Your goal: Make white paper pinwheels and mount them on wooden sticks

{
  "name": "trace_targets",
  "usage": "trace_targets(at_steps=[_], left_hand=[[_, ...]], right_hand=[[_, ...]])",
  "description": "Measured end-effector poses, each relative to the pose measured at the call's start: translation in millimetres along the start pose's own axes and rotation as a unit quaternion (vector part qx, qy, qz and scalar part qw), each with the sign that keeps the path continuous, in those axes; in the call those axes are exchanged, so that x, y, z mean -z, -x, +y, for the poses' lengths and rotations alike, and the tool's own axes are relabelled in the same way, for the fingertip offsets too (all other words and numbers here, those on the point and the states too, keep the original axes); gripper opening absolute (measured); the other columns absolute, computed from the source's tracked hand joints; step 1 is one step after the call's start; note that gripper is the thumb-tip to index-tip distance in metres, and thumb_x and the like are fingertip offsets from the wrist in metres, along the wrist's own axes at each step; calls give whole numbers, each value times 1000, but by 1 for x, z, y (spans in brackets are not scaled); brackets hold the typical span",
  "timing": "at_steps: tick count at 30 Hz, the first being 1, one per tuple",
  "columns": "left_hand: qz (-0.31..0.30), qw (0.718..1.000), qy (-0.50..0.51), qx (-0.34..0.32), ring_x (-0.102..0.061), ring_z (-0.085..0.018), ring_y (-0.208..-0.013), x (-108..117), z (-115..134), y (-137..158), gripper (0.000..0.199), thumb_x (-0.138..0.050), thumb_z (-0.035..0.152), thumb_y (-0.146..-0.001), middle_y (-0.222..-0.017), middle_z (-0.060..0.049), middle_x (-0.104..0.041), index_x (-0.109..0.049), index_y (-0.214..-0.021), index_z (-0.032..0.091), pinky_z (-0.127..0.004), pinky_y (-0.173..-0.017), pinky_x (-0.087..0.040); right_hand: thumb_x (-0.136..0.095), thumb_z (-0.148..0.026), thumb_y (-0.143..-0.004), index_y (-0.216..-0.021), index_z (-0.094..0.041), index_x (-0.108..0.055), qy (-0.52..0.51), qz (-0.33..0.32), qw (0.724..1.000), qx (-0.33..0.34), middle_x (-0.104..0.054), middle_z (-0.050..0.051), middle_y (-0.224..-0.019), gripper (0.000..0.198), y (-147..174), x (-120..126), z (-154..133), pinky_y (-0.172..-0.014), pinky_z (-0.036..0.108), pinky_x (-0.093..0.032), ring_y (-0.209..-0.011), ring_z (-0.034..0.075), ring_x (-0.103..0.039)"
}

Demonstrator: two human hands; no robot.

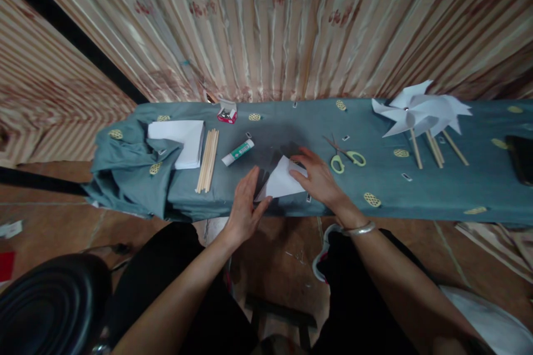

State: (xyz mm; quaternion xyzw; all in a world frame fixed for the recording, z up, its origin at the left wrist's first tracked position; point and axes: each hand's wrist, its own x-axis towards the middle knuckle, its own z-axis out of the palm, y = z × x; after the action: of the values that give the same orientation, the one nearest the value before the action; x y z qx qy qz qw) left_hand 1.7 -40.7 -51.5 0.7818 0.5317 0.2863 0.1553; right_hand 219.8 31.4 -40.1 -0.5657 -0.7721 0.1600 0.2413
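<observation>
because the folded white paper lies by the front edge of the teal tablecloth, it could be dragged off by a careless pull, and a crooked crease could be caused by a slipping layer. the glue stick could be knocked by the left hand, whose thumb, spread from its fingers, is set at the paper's lower left corner. the flap's far side is hidden by the right hand; its fingers are curled over, but whether they are clamped cannot be told. at the right, a black object is cut off.
</observation>
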Motion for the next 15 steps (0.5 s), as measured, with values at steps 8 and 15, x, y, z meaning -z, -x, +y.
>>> trace_targets(at_steps=[8,15], left_hand=[[93,957,256,104,-22,-25,-147,4,12,-19,71,-59,42,-89,-159,-12,-27,-27,-150,24,-46,-120,-16],[138,760,558,304,-55,-29,-125,11,26,-32,68,-71,34,-80,-150,-11,-39,-39,-141,29,-48,-106,-43]], right_hand=[[-60,-23,-82,-84,-22,-69,-146,133,980,23,-65,7,-125,9,-6,32,-21,-106,48,-41,-118,25,-60],[-58,-22,-87,-85,-23,-67,-114,141,980,87,-62,8,-129,8,22,38,-24,-104,47,-43,-123,24,-56]])
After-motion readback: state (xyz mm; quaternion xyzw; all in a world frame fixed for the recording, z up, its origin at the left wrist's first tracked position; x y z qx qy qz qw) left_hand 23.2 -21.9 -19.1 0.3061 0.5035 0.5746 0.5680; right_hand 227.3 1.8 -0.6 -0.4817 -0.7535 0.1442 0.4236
